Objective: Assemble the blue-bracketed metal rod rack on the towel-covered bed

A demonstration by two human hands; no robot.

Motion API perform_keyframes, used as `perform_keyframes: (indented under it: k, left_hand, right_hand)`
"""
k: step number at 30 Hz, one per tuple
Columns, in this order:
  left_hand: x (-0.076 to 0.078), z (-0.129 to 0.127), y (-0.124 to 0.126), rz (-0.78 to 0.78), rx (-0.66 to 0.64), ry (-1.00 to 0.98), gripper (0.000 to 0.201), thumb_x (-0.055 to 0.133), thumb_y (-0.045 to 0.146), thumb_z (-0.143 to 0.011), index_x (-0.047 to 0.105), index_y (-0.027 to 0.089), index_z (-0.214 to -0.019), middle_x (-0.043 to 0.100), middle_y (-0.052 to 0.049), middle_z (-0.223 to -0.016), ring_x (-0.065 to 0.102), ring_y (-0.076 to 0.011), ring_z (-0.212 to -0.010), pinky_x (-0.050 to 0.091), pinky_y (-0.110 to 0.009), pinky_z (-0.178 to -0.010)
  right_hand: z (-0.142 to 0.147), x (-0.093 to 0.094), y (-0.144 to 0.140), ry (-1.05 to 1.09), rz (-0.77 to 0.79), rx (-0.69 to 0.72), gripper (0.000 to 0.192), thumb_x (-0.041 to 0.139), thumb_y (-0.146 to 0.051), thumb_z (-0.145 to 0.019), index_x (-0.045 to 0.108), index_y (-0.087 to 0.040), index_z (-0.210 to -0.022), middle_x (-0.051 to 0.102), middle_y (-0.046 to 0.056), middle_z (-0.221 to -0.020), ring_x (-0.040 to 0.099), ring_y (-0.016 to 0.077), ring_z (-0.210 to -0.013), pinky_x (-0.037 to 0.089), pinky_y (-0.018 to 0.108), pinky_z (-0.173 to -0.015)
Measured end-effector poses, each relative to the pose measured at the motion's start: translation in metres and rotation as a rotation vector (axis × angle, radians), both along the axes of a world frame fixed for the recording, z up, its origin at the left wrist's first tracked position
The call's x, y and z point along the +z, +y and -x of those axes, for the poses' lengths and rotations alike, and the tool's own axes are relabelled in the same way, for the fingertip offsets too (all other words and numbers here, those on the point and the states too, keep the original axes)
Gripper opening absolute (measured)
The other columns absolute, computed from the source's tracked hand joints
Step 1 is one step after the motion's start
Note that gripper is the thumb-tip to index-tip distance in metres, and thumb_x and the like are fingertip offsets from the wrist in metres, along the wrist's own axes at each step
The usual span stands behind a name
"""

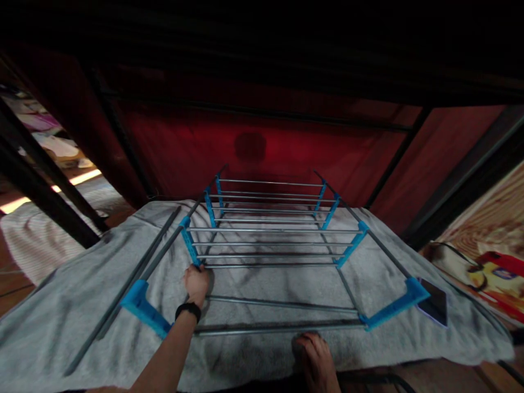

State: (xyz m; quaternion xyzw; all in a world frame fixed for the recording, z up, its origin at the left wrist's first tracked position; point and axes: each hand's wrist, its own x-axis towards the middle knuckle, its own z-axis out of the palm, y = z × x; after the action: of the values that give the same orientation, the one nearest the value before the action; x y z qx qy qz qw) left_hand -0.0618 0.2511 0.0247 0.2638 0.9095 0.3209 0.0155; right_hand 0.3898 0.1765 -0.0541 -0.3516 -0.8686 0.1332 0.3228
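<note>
L hand (197, 284) closed on drying rack (270, 243) rail, rack flat on gray towel (73, 305); R hand not seen.

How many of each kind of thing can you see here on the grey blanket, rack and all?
Folding metal rack with blue joints, gripped by the left hand: 1
Dark phone lying flat by the rack's right corner: 1
Grey blanket itself: 1
Total: 3
</note>
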Motion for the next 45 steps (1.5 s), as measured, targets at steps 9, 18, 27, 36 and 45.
perform_keyframes:
  k: [9, 18, 27, 36, 45]
  left_hand:
    - [0.004, 0.001, -0.004, 0.013, -0.01, 0.001, 0.02, 0.051, 0.023, -0.089, 0.066, 0.01, -0.091, 0.068, -0.018, -0.086, 0.064, -0.0302, -0.088, 0.045, -0.037, -0.077]
    - [-0.01, -0.001, -0.005, 0.027, 0.018, 0.014, 0.031, 0.045, 0.03, -0.096, 0.065, 0.008, -0.104, 0.067, -0.024, -0.104, 0.062, -0.0343, -0.1, 0.046, -0.042, -0.084]
    - [-0.014, 0.002, -0.006, 0.011, 0.003, -0.017, 0.031, 0.048, 0.032, -0.096, 0.064, 0.009, -0.106, 0.067, -0.021, -0.104, 0.061, -0.0331, -0.101, 0.045, -0.04, -0.085]
    - [-0.011, -0.003, -0.005, -0.016, 0.018, 0.004, 0.022, 0.047, 0.03, -0.095, 0.062, 0.013, -0.096, 0.065, -0.018, -0.099, 0.059, -0.0308, -0.099, 0.044, -0.041, -0.086]
    - [-0.008, -0.005, -0.003, -0.023, 0.051, -0.013, 0.013, 0.047, 0.031, -0.091, 0.051, 0.021, -0.084, 0.059, -0.011, -0.088, 0.056, -0.0304, -0.096, 0.044, -0.042, -0.082]
  right_hand:
    - [0.0, -0.021, 0.003, 0.011, -0.016, -0.056, 0.034, 0.049, -0.019, -0.089, 0.062, -0.031, -0.119, 0.07, 0.006, -0.108, 0.068, 0.0221, -0.093, 0.054, 0.034, -0.078]
    - [0.005, -0.034, -0.004, 0.008, -0.038, -0.186, 0.033, 0.053, -0.015, -0.084, 0.067, -0.031, -0.109, 0.073, 0.005, -0.105, 0.07, 0.024, -0.092, 0.055, 0.036, -0.079]
    - [0.004, -0.01, -0.012, 0.129, 0.003, -0.181, 0.032, 0.05, -0.014, -0.09, 0.07, -0.031, -0.108, 0.073, 0.004, -0.105, 0.07, 0.022, -0.096, 0.058, 0.035, -0.084]
    - [0.026, 0.062, 0.008, 0.245, 0.137, -0.129, 0.032, 0.044, -0.017, -0.096, 0.067, -0.029, -0.115, 0.068, 0.005, -0.117, 0.064, 0.0185, -0.112, 0.055, 0.031, -0.095]
    - [0.024, 0.079, 0.101, 0.209, 0.134, -0.292, 0.038, 0.04, -0.013, -0.089, 0.067, -0.023, -0.115, 0.063, 0.01, -0.121, 0.06, 0.022, -0.117, 0.05, 0.041, -0.104]
